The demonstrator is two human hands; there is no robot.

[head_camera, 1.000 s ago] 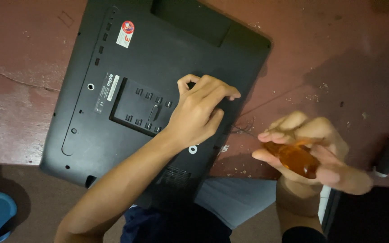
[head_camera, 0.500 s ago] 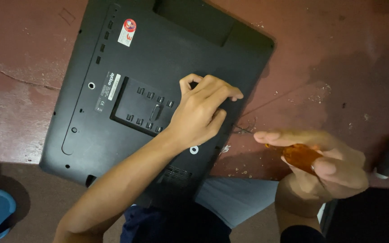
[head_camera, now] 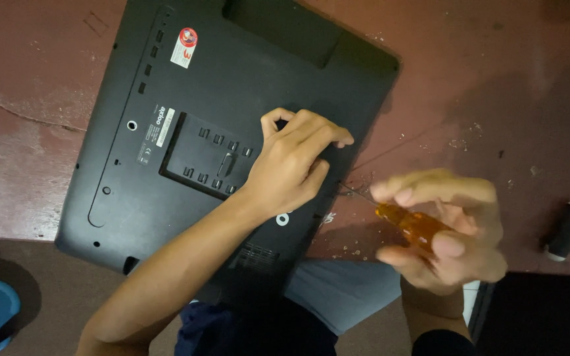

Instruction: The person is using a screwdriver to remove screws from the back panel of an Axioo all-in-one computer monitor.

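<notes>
Reddish, scuffed worktop carries our upturned black laptop overhanging its near edge. Our left hand presses it flat-fingered; our right hand grips an orange-handled screwdriver. A slipped tip could gouge the casing.

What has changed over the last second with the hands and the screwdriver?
The right hand has turned the orange screwdriver from lying across the fingers to pointing left, and its tip has come up to the laptop edge. The grip stayed shut throughout. The left hand still presses on the laptop, and the black screwdriver still lies on the table.
</notes>
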